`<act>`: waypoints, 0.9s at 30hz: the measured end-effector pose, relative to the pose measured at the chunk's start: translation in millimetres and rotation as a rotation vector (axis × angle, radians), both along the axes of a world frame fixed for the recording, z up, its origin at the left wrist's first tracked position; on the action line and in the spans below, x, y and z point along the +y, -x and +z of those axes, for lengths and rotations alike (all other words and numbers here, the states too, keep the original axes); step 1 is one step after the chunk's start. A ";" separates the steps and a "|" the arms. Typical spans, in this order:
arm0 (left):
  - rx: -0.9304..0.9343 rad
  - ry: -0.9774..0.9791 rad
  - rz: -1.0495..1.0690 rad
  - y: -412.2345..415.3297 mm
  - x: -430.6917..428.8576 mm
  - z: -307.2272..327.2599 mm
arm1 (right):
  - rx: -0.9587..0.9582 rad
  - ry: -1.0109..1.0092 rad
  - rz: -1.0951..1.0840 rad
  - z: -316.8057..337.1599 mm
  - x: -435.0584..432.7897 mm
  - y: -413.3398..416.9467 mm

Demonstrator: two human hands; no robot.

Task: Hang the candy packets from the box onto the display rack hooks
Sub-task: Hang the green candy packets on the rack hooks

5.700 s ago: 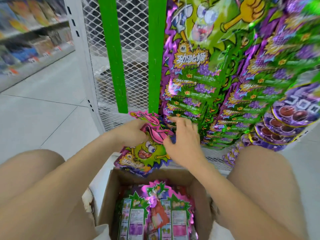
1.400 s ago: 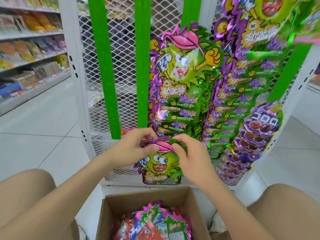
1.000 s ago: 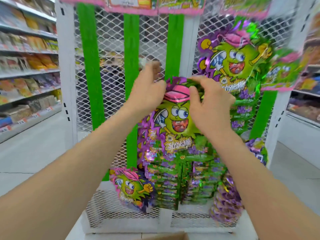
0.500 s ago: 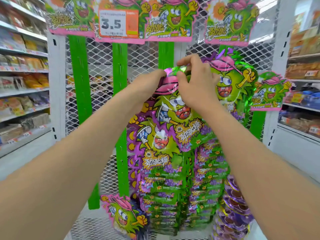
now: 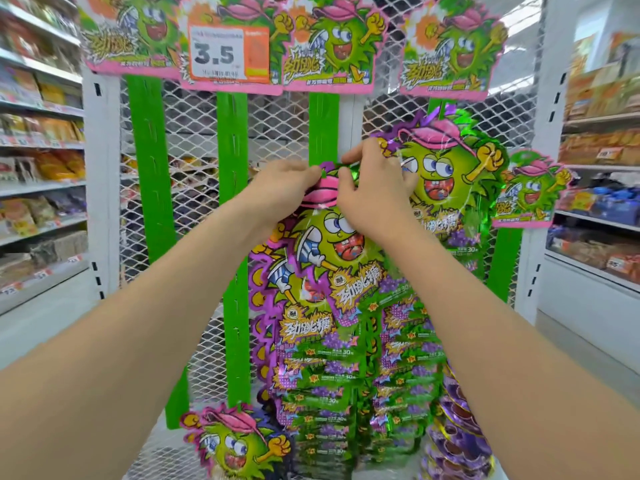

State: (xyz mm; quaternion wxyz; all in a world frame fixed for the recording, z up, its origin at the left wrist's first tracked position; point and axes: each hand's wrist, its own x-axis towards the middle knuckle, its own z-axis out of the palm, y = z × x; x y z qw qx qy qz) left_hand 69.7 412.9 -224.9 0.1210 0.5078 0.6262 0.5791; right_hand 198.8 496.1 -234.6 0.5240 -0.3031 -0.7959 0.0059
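A candy packet [image 5: 325, 244] with a green cartoon face and pink cap is held up against the third green hanging strip [image 5: 323, 126] of the white mesh display rack [image 5: 273, 133]. My left hand [image 5: 282, 188] pinches the packet's top left edge. My right hand [image 5: 372, 188] pinches its top right edge, fingers curled over the pink cap. Below it hang several more packets [image 5: 322, 368] in an overlapping column. The box is out of view, and the hook itself is hidden behind my fingers.
A second column of packets [image 5: 446, 174] hangs to the right. One packet [image 5: 235, 445] hangs low on the left. Two bare green strips [image 5: 145, 168] stand at left. A price sign "3.5" [image 5: 228, 53] tops the rack. Store shelves [image 5: 38, 168] line both sides.
Both hands lifted the packet from above the box up to the top of the hanging column. The view rose with them, and the box dropped out of sight.
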 end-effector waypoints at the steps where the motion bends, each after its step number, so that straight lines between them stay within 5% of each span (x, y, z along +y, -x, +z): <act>1: 0.052 0.005 0.019 -0.3 0.2 -2.8 | -0.016 -0.007 -0.002 -2.1 -0.6 0.5; 11: 0.777 -0.331 0.497 -2.3 -10.7 -61.7 | -0.024 -0.356 -0.159 -37.5 -11.9 -11.1; 15: 0.862 -0.411 0.328 -6.7 -40.9 -116.6 | 0.106 -0.231 0.199 -101.9 -52.0 -27.3; 18: 0.844 -0.153 0.031 -5.2 -73.1 -186.8 | -0.005 0.233 0.354 -189.3 -91.7 -40.0; 21: 0.804 0.327 -0.221 -2.5 -105.4 -264.0 | -0.447 0.768 0.298 -308.6 -103.1 -40.6; 25: 0.736 0.807 -0.428 -3.0 -139.0 -368.2 | -1.050 1.041 0.365 -420.9 -122.6 -42.1; 27: 0.694 0.901 -0.455 -1.3 -154.7 -414.9 | -1.188 1.064 0.338 -459.9 -130.3 -47.3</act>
